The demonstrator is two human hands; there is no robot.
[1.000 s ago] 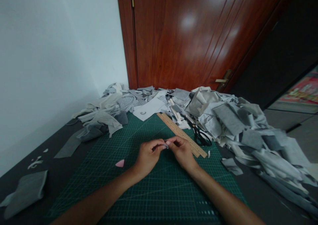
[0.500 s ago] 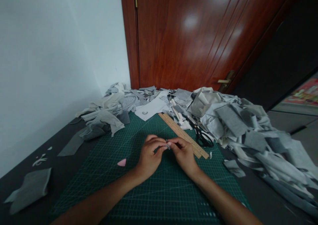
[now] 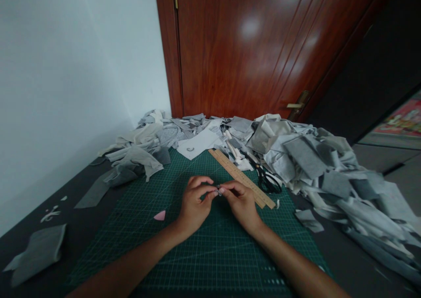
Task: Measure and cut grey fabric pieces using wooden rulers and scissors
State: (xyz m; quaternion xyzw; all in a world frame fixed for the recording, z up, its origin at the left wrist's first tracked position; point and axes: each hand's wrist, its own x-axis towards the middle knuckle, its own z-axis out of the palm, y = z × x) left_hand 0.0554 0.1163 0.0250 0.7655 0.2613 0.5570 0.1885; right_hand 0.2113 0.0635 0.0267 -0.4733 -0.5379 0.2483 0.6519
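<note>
Above the green cutting mat (image 3: 184,263), my left hand (image 3: 196,205) and my right hand (image 3: 242,203) meet at the fingertips. Between them is a small grey fabric loop (image 3: 219,193), pinched by thumb and forefinger on both sides. Fingers cover most of it, so its full shape is hidden. The other fingers of my left hand are slightly raised and curled. A pink triangular tailor's chalk (image 3: 159,215) lies on the mat to the left of my left wrist. Wooden rulers (image 3: 243,177) lie slanted just beyond my right hand.
Black-handled scissors (image 3: 269,182) rest right of the rulers. Heaps of grey and white fabric scraps (image 3: 305,153) line the back and right. White paper (image 3: 200,143) lies at the mat's far edge. A folded grey cloth (image 3: 41,252) sits at left, before a wooden door (image 3: 230,48).
Both hands have shifted very slightly left with the loop still between them. My left forefinger and middle finger have spread further apart. The whole view has moved a little.
</note>
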